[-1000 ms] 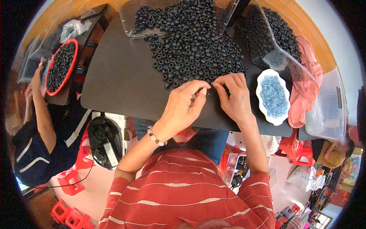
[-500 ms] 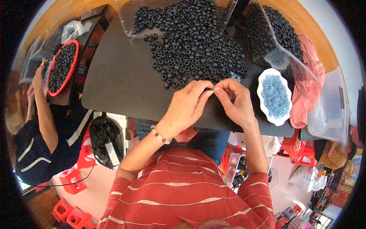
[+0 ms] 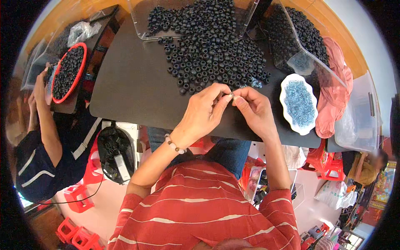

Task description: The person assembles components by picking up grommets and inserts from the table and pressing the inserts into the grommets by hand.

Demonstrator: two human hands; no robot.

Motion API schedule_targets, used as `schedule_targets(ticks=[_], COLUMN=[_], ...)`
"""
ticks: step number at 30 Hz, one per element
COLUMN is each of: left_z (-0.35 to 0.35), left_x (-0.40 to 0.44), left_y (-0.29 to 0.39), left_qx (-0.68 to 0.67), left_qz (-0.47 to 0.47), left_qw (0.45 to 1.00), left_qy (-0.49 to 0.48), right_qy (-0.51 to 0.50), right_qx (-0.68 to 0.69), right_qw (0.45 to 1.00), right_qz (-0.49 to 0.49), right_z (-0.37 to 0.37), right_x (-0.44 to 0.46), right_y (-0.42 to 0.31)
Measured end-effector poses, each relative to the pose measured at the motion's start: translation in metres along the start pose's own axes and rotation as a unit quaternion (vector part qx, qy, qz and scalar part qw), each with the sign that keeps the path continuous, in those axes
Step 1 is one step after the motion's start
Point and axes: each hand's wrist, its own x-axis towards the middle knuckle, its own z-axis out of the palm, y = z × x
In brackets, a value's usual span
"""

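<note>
My left hand (image 3: 206,109), a beaded bracelet (image 3: 174,146) on its wrist, pinches with thumb and forefinger just above the table's front part. Between its fingertips is a small dark piece that looks like a black bead, mostly hidden. My right hand (image 3: 256,110) meets it fingertip to fingertip, closed in a pinch; what it grips is too small to make out. Right beyond the fingers spreads a heap of black beads (image 3: 216,62) with visible holes. A few clear bluish pieces (image 3: 256,83) lie at its near right edge. The white scalloped dish (image 3: 305,130) of similar pieces stands right of my right hand.
A clear bin (image 3: 143,36) lies at the back, black beads spilling out onto the dark table (image 3: 129,83). Another clear bin (image 3: 298,37) of beads and a pink cloth (image 3: 331,108) are at right. At left, a person's arm (image 3: 48,129) is beside a red-rimmed basket (image 3: 85,58).
Both hands have stayed together, their fingertips shifting slightly at the pinch. The dark piece between them shows less now. The view has moved a little.
</note>
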Motion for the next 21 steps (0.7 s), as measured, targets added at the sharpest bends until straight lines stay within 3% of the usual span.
schedule_targets(ticks=[10,13,21], left_z=[0.000,0.001,-0.001], left_x=[0.000,0.000,0.003], left_y=[-0.001,-0.001,-0.005], left_qx=[0.043,0.066,0.035], left_qz=[0.054,0.054,0.050], left_qw=[0.998,0.996,0.998], left_qy=[-0.011,-0.027,-0.032], right_qy=[0.004,-0.008,0.006], right_qx=[-0.101,-0.128,-0.206], right_qw=[0.994,0.992,0.966], right_qz=[-0.037,-0.008,-0.153], right_z=[-0.001,-0.003,-0.003], right_x=[0.002,0.001,0.007], right_y=[0.000,-0.007,-0.008])
